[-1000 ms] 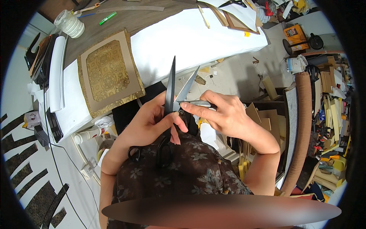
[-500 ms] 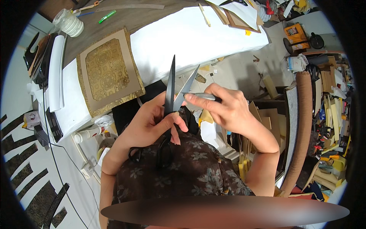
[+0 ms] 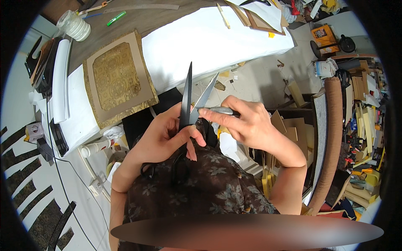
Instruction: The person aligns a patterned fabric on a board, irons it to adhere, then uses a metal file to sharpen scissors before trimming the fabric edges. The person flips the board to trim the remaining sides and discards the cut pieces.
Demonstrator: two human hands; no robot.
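Note:
My left hand (image 3: 161, 138) is wrapped around a large pair of black scissors (image 3: 187, 90) near the pivot. Both blades point away from me and stand spread in a V, while the finger loops hang over my lap. Between thumb and fingers my right hand (image 3: 247, 121) grips a slim grey metal tool (image 3: 225, 111). Its tip end meets the lower part of the right-hand blade; my fingertips hide the exact contact, and I cannot tell the tool's kind. On the table to the left lies a brown board frame (image 3: 93, 79) with gold patterned fabric (image 3: 117, 77) in its opening.
White paper (image 3: 217, 35) covers much of the table (image 3: 146, 19). A clear plastic jar (image 3: 75, 26) and green marker (image 3: 116, 18) stand at the far left. Cardboard scraps (image 3: 297, 129) and a tall brown roll (image 3: 331, 138) are on my right. Dark patterned strips (image 3: 42, 217) lie at lower left.
My right hand and the grey tool have slid slightly down and left along the blade, toward the pivot. The left hand and scissors stay nearly still.

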